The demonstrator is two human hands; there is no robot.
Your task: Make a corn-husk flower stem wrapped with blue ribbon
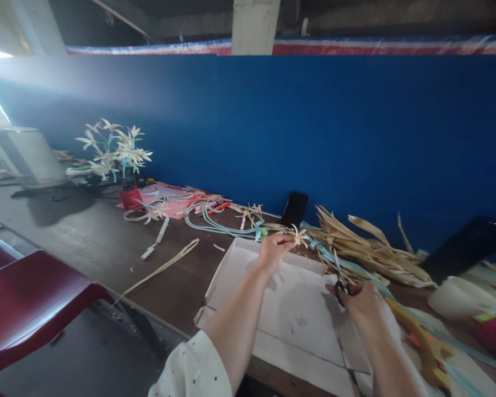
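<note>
Above the far edge of an opened white cardboard box (281,306), my left hand (275,248) pinches a small pale husk flower (300,236) with narrow pointed petals. My right hand (361,300) has its fingers in the black handles of a pair of scissors (339,278), whose blades point up and away. The scissors are over the right side of the box, apart from the flower. Dried corn husks (364,242) lie just beyond both hands. Light-blue strips (318,248) run among them.
A red pot (131,197) holds several husk flowers (124,149). A phone (295,208) leans against the blue partition (314,127). Blue cords (206,226) lie behind the box. At right are a yellow tool (424,344) and a white cup (461,298); a red chair (33,303) stands left.
</note>
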